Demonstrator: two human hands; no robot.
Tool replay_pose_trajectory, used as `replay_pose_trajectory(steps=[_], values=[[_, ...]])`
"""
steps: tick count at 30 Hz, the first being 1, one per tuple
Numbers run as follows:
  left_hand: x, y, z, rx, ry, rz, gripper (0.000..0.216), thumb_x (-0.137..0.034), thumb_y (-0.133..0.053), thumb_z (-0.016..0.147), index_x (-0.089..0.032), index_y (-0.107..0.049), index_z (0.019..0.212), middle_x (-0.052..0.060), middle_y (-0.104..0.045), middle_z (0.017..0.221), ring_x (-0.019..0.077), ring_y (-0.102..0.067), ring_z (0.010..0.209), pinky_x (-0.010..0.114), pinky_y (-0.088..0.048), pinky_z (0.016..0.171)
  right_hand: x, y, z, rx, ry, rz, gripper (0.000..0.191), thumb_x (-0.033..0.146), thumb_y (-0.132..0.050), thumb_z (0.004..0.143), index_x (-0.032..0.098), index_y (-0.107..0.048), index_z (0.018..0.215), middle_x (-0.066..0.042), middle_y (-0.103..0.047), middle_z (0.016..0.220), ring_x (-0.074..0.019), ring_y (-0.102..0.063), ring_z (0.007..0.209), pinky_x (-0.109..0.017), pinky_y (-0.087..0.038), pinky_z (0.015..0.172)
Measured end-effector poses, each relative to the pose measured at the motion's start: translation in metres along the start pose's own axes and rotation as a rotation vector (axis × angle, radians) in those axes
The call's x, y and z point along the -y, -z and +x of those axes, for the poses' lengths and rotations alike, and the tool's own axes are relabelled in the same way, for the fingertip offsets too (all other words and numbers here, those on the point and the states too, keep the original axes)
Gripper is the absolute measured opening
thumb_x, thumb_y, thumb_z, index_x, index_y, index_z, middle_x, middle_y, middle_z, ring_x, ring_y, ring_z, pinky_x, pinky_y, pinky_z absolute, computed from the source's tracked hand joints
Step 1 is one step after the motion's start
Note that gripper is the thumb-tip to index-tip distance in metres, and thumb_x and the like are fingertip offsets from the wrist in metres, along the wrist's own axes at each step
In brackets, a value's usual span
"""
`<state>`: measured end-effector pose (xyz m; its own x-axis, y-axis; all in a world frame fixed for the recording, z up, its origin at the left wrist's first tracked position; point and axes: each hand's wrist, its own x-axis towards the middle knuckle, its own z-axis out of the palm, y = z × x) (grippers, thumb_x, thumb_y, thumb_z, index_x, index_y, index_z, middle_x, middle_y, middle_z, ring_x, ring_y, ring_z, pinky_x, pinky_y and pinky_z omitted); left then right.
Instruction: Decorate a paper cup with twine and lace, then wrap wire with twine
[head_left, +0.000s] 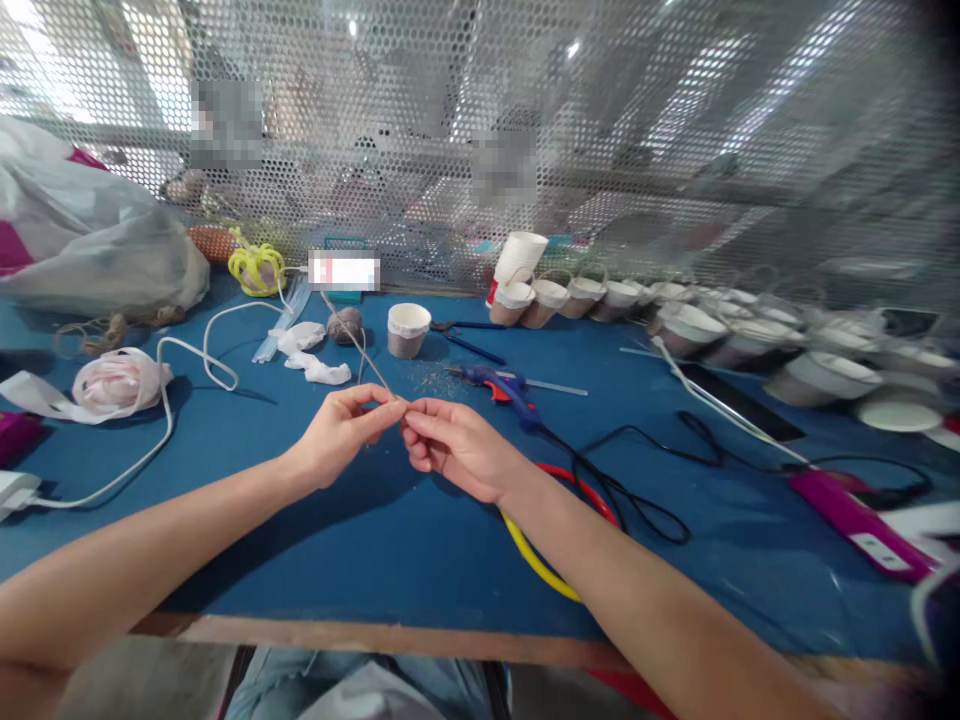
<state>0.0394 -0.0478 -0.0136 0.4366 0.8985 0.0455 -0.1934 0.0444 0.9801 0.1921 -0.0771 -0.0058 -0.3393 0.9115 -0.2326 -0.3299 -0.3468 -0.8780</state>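
My left hand (345, 432) and my right hand (459, 448) meet fingertip to fingertip above the blue table. Both pinch a thin strand of twine (375, 368), which rises from between the fingers toward the back left. Behind it lies a ball of grey-brown twine (345, 326). A small cup (408, 332) with a white cloth-like rim and grey-brown sides stands just beyond my fingers. Dark-handled pliers (474, 338) lie right of the cup. Nearer to my right hand is a blue glue gun (501, 384) with a clear glue stick in its back.
Many similar cups (690, 328) with handles crowd the back right, beside stacked white paper cups (519, 260). A purple power strip (862, 525), black cables and a red-yellow ring (534, 555) lie to the right. A white ribbon roll (120, 384) and plastic bag (90, 225) are left; a perforated metal screen (420, 130) stands behind.
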Motion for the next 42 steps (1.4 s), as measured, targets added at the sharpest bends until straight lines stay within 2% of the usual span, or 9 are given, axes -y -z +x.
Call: replay_pose_trajectory(steps=[7,22,27,30,32,34,35,38,42], values=[[-0.004,0.004,0.002,-0.002,0.024,0.188,0.024,-0.035,-0.063,0.070,-0.011,-0.062,0.067,-0.003,-0.050,0.052,0.0028,-0.032,0.042,0.018,-0.021,0.039,-0.001,-0.001,0.000,-0.041,0.066,-0.122,0.022,0.030,-0.068,0.067,0.015,-0.052,0.069,0.005,-0.052,0.056,-0.0046,-0.045,0.046,-0.020,-0.032,0.045],[-0.006,0.008,0.006,0.062,0.070,0.176,0.023,-0.034,-0.058,0.074,-0.012,-0.053,0.068,-0.005,-0.052,0.050,0.0012,-0.033,0.036,0.016,-0.021,0.036,-0.001,0.000,0.001,-0.146,0.157,-0.507,0.013,0.027,-0.053,0.078,0.015,-0.048,0.073,0.003,-0.051,0.063,-0.0059,-0.045,0.049,-0.021,-0.037,0.046],[-0.008,0.014,0.011,-0.052,0.008,0.125,0.021,-0.033,-0.059,0.073,-0.012,-0.055,0.070,-0.005,-0.051,0.048,0.0013,-0.033,0.036,0.015,-0.021,0.036,0.018,-0.009,-0.005,-0.164,0.247,-0.836,0.020,0.025,-0.051,0.080,0.015,-0.052,0.097,0.000,-0.055,0.073,-0.0099,-0.053,0.060,-0.023,-0.044,0.051],[-0.008,0.016,0.012,-0.060,0.013,0.093,0.022,-0.033,-0.060,0.072,-0.012,-0.056,0.071,-0.005,-0.051,0.048,0.0013,-0.032,0.036,0.015,-0.019,0.036,0.040,-0.002,-0.012,-0.113,0.285,-1.064,0.023,0.032,-0.051,0.081,0.016,-0.055,0.097,-0.004,-0.062,0.081,-0.0139,-0.059,0.072,-0.025,-0.048,0.062],[-0.006,0.016,0.012,-0.047,0.015,0.094,0.021,-0.033,-0.061,0.072,-0.012,-0.056,0.071,-0.005,-0.051,0.048,0.0015,-0.033,0.037,0.015,-0.020,0.036,0.055,0.015,-0.014,-0.331,0.274,-1.301,0.022,0.033,-0.051,0.082,0.016,-0.057,0.095,-0.006,-0.065,0.089,-0.0160,-0.061,0.080,-0.027,-0.047,0.070],[-0.004,0.016,0.011,-0.039,0.011,0.101,0.020,-0.032,-0.060,0.073,-0.013,-0.056,0.070,-0.005,-0.050,0.048,0.0017,-0.034,0.038,0.015,-0.021,0.036,0.066,0.039,-0.014,-0.666,0.095,-1.617,0.024,0.033,-0.048,0.084,0.015,-0.057,0.097,-0.010,-0.066,0.094,-0.0184,-0.062,0.084,-0.027,-0.046,0.073],[-0.004,0.015,0.011,-0.038,0.006,0.104,0.020,-0.032,-0.059,0.074,-0.013,-0.056,0.070,-0.005,-0.050,0.048,0.0018,-0.034,0.038,0.015,-0.021,0.037,0.069,0.051,-0.013,-0.726,0.029,-1.669,0.024,0.032,-0.048,0.084,0.013,-0.058,0.095,-0.014,-0.065,0.095,-0.0229,-0.061,0.087,-0.031,-0.045,0.074],[-0.003,0.015,0.010,-0.037,-0.009,0.114,0.019,-0.031,-0.058,0.076,-0.013,-0.057,0.072,-0.005,-0.050,0.049,0.0018,-0.035,0.039,0.015,-0.022,0.037,0.067,0.080,-0.007,-0.687,-0.126,-1.726,0.020,0.032,-0.058,0.076,0.012,-0.061,0.073,-0.017,-0.067,0.081,-0.0290,-0.063,0.082,-0.033,-0.045,0.068],[-0.005,0.015,0.009,-0.057,-0.023,0.110,0.019,-0.032,-0.058,0.076,-0.014,-0.057,0.072,-0.005,-0.050,0.049,0.0025,-0.036,0.040,0.015,-0.024,0.038,0.057,0.093,0.002,-0.726,-0.216,-1.739,0.017,0.018,-0.062,0.068,0.010,-0.061,0.083,-0.020,-0.065,0.094,-0.0308,-0.061,0.089,-0.031,-0.044,0.068]])
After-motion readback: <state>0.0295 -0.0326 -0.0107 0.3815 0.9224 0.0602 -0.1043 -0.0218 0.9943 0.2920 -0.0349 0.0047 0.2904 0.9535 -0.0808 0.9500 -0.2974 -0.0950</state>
